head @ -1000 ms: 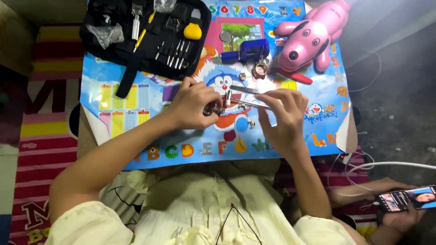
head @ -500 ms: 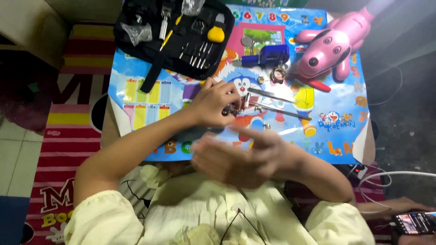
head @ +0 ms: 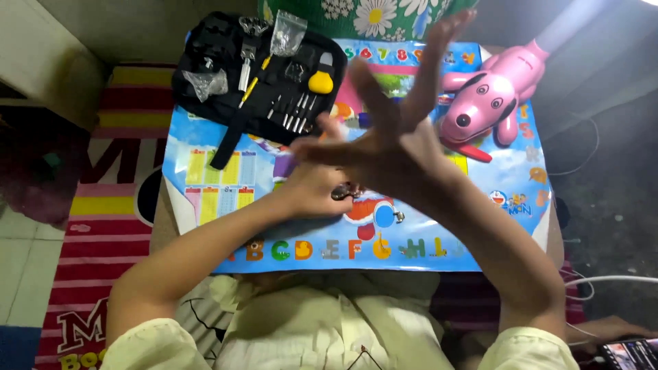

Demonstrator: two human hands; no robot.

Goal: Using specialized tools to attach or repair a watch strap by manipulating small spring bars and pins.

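My left hand (head: 312, 192) rests on a colourful cartoon mat (head: 205, 185), its fingers closed around a small dark metal piece (head: 345, 194). My right hand (head: 391, 147) is raised off the table toward the camera. Its fingers are spread wide, it holds nothing, and it hides the middle of the mat. An open black tool case (head: 226, 113) lies at the back left of the mat. It holds small screwdrivers (head: 295, 116), a yellow-handled tool (head: 321, 82) and small plastic bags (head: 288, 33).
A pink toy dog (head: 490, 96) lies at the back right of the mat. A striped rug (head: 103, 226) covers the floor on the left. White cables (head: 610, 281) run at the right. Another person's hand (head: 606, 329) holds a phone (head: 634, 353) at the bottom right.
My right hand has left the metal tool on the mat, drawn back toward my body, then risen in front of the camera with fingers spread. My left hand stays put.
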